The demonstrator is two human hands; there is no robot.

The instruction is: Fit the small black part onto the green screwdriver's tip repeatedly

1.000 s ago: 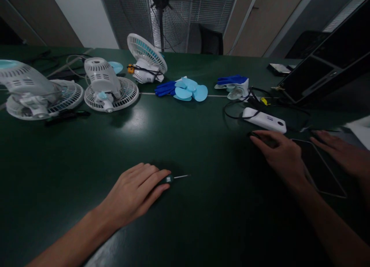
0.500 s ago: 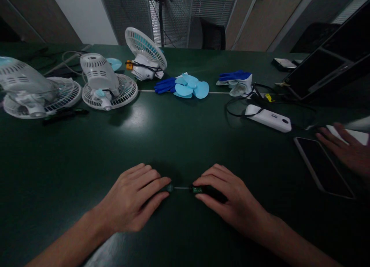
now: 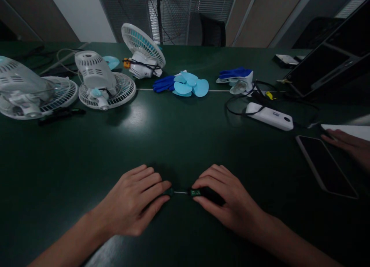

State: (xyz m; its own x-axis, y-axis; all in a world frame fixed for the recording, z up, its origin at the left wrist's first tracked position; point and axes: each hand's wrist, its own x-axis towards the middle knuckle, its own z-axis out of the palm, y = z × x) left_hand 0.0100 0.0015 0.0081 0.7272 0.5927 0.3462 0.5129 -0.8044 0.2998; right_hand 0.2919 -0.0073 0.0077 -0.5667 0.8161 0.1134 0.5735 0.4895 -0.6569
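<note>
Low over the green tabletop, my two hands face each other with a screwdriver point(image 3: 180, 192) held level between them. My right hand point(image 3: 224, 195) is closed around its black handle, which carries a green printed label. My left hand point(image 3: 141, 199) pinches a small dark green piece point(image 3: 170, 191) at the other end, mostly hidden under the fingers. A short length of thin metal shaft shows between the hands. Whether the shaft enters the green piece or only touches it, I cannot tell.
White fan heads point(image 3: 106, 87) lie at the left, with another fan point(image 3: 144, 53) behind. Light-blue blades point(image 3: 190, 84) and gloves point(image 3: 237, 78) lie along the back. At right are a white power strip point(image 3: 270, 116), a phone point(image 3: 326, 164) and another person's hand point(image 3: 351, 143).
The gap between my hands has narrowed slightly, so a little less shaft shows. The view has shifted slightly. At right, the other person's hand has moved on the white sheet.
</note>
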